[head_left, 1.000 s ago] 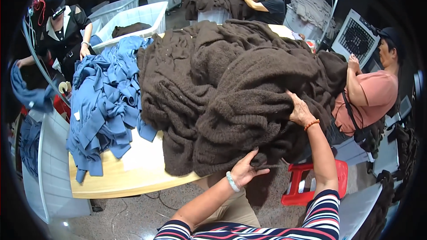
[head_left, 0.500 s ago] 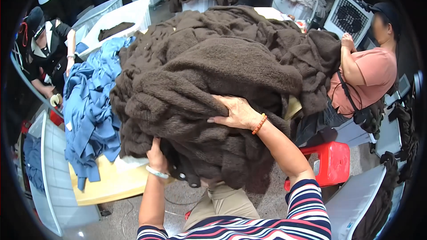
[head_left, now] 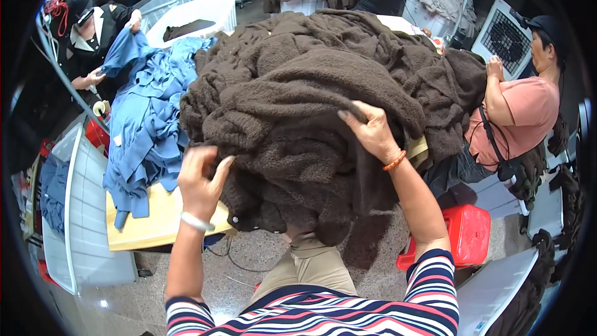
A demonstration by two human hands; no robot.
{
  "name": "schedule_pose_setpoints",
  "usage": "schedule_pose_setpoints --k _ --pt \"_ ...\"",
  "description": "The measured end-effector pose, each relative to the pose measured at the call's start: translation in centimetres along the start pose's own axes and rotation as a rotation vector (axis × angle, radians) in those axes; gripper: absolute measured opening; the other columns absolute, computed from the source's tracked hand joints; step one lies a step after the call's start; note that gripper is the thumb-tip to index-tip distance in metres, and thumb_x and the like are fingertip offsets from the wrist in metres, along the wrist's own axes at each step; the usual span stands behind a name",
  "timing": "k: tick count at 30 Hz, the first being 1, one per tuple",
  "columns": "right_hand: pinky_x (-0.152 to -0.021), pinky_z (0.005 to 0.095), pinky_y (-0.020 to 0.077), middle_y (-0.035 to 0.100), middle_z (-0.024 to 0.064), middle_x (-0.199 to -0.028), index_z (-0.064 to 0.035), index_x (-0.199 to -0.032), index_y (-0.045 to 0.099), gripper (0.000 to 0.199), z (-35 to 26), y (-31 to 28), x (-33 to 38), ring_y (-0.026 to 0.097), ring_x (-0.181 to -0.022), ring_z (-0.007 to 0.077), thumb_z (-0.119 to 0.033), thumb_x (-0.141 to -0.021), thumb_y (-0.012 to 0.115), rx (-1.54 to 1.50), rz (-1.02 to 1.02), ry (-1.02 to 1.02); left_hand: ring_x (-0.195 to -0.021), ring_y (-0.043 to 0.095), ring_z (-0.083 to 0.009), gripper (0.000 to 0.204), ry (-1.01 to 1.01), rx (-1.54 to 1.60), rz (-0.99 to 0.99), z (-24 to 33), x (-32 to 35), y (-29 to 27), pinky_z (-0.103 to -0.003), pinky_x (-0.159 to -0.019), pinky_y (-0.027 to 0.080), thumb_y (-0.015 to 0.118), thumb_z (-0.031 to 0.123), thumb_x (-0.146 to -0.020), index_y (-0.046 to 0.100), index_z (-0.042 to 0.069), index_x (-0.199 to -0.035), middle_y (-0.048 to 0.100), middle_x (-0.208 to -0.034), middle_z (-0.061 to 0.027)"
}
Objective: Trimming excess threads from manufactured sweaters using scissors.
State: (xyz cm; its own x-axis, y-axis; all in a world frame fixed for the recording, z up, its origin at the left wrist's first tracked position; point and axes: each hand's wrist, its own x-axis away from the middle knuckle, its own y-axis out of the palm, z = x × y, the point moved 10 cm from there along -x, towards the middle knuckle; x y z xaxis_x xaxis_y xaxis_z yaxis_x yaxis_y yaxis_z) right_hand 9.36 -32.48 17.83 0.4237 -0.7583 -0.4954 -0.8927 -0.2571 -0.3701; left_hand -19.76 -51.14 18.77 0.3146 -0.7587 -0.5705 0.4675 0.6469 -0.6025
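A big heap of dark brown fuzzy knit garments [head_left: 298,43] covers the table in front of me. My right hand [head_left: 373,134], wearing an orange bead bracelet, pinches a lifted fold of a brown knit garment [head_left: 311,96] on the near side of the heap. That garment hangs over the table's front edge, and small buttons show low on its left side. My left hand [head_left: 200,177], with a pale bangle, is raised at the heap's left edge, slightly blurred. Its thumb stands apart from the curled fingers, and nothing shows between them.
Blue garments [head_left: 146,130] lie left of the heap, above a bare wooden table corner [head_left: 146,221]. A person at the left lifts one. Another in a pink shirt [head_left: 532,109] stands at the right. A red stool [head_left: 469,233] and white bins [head_left: 90,211] flank me.
My left hand has let go of the brown garment and risen up and left. My right hand has moved right and up, drawing a fold along. The left co-worker has picked up blue fabric.
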Motion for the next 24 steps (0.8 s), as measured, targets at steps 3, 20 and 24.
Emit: schedule_pose_setpoints --k 3,20,24 --pt "-0.075 0.0228 0.0473 0.066 -0.0028 -0.088 0.0036 -0.102 0.066 0.019 -4.5 -1.7 -2.7 0.053 -0.082 0.0037 -0.013 -0.092 0.067 -0.002 0.043 -0.081 -0.112 0.054 -0.0339 0.069 0.264 -0.153 0.077 2.9 -4.4 1.9 -0.041 -0.097 0.043 0.080 0.035 -0.076 0.050 0.002 -0.129 0.054 -0.123 -0.0204" --pt "-0.080 0.0195 0.0464 0.068 0.0002 -0.098 0.0032 -0.107 0.070 0.026 -7.5 -14.0 -9.4 0.058 -0.089 0.0050 -0.019 -0.096 0.062 0.136 0.340 -0.233 -0.136 0.039 -0.0327 0.117 -0.034 0.442 -0.789 1.2 -11.1 15.7 -0.041 -0.114 0.027 0.081 0.060 -0.064 0.033 -0.013 -0.141 0.041 -0.143 -0.0298" --pt "-0.075 0.0198 0.0478 0.069 -0.0010 -0.098 -0.0011 -0.109 0.071 0.025 -7.5 -18.1 -8.6 0.059 -0.084 0.0049 -0.021 -0.094 0.065 -0.070 0.500 -0.251 -0.114 0.057 -0.0373 0.049 0.352 -0.161 -0.692 4.5 -8.4 14.8 -0.039 -0.098 0.045 0.080 0.026 -0.073 0.065 0.005 -0.115 0.061 -0.120 -0.0188"
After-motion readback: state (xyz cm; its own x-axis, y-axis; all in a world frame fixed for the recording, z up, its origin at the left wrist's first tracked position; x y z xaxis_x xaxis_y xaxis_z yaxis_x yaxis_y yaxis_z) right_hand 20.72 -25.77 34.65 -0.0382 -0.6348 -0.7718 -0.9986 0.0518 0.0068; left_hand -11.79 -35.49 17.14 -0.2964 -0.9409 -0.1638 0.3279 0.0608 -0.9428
